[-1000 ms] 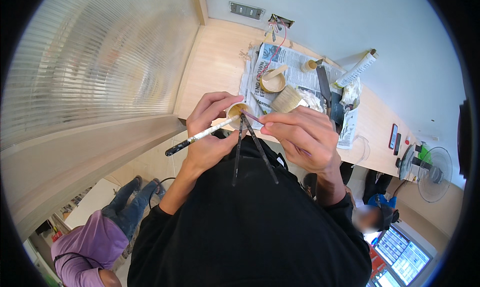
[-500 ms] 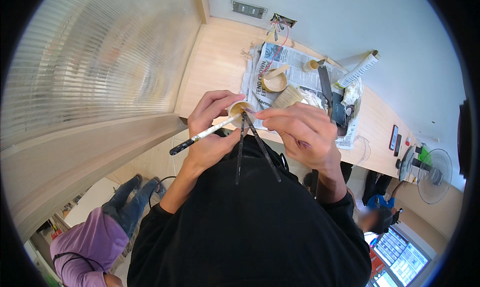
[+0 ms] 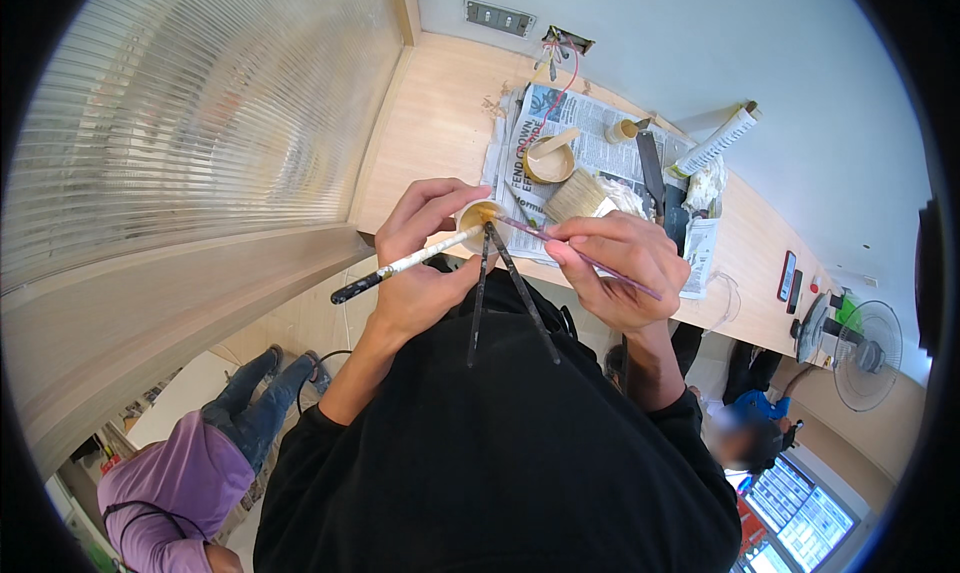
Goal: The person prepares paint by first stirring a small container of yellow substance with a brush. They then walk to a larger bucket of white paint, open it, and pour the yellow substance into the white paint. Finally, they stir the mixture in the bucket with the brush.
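My left hand (image 3: 420,263) is wrapped round a small cup (image 3: 467,210) with yellowish stuff inside. A white-and-black brush (image 3: 414,260) leans out of it to the left; two dark, paint-spattered brushes (image 3: 522,293) stick out toward my body. My right hand (image 3: 625,273) pinches a slim purple brush (image 3: 522,227), its tip inside the cup. Just beyond my hands, newspaper (image 3: 570,113) lies on the light wood desk (image 3: 410,113), bearing a wide bristle brush (image 3: 572,198), a tub of pale paste with a stick (image 3: 548,170), a small jar (image 3: 620,131) and a dark scraper (image 3: 651,173).
A ribbed translucent partition (image 3: 180,133) stands left; loose wires (image 3: 570,68) hang from a wall box. A paper roll (image 3: 715,140), phone (image 3: 787,273) and fan (image 3: 865,353) are rightward. A person in purple (image 3: 175,483) bends at lower left; another (image 3: 760,418) is at lower right.
My right hand has shifted right with the purple brush, and more of its handle now shows between my fingers and the cup. My left hand and the cup have barely moved.
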`<action>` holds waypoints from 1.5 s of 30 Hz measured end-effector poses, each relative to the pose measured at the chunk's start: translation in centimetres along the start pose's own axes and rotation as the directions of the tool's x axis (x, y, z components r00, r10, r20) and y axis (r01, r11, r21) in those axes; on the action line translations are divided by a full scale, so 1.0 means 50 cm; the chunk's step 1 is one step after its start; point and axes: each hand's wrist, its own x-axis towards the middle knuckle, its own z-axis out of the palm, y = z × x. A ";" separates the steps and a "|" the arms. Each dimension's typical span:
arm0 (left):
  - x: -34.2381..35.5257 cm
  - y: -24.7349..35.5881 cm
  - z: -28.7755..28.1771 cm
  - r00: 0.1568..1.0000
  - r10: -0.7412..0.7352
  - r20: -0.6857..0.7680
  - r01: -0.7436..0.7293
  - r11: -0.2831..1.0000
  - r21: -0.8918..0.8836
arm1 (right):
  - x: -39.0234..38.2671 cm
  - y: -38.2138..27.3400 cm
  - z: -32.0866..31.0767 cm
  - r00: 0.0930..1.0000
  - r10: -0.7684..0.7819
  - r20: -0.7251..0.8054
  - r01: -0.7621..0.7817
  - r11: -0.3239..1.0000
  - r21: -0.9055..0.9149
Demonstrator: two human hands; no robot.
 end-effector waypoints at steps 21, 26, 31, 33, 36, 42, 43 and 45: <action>0.004 -0.006 0.004 0.998 0.050 -0.029 -0.050 0.999 0.000 | 0.020 -0.007 0.002 0.996 0.028 0.081 -0.027 1.000 -0.015; 0.006 -0.005 0.003 0.999 0.017 -0.045 -0.018 1.000 -0.017 | 0.024 -0.003 0.001 0.991 0.044 0.124 -0.043 0.999 -0.014; 0.009 -0.008 0.001 0.999 0.021 -0.029 -0.021 1.000 0.002 | 0.035 -0.005 -0.002 0.977 0.075 0.201 -0.067 0.997 -0.048; 0.009 -0.008 0.001 0.999 0.023 -0.025 -0.023 1.000 -0.001 | 0.039 -0.007 0.000 0.972 0.083 0.219 -0.071 0.996 -0.060; 0.011 -0.008 0.002 0.999 0.036 -0.019 -0.036 0.999 -0.002 | 0.042 -0.010 0.001 0.964 0.106 0.243 -0.089 0.993 -0.082; 0.014 -0.005 0.002 0.999 0.034 -0.018 -0.034 0.999 -0.019 | 0.041 0.000 -0.002 0.983 0.049 0.179 -0.042 0.998 -0.046; 0.014 -0.006 0.001 0.999 0.033 -0.018 -0.034 0.999 -0.019 | 0.038 0.000 -0.002 0.986 0.048 0.160 -0.042 0.998 -0.040; 0.013 -0.005 0.001 0.999 0.032 -0.020 -0.033 0.999 -0.011 | 0.031 -0.003 -0.004 0.992 0.045 0.121 -0.041 0.999 -0.029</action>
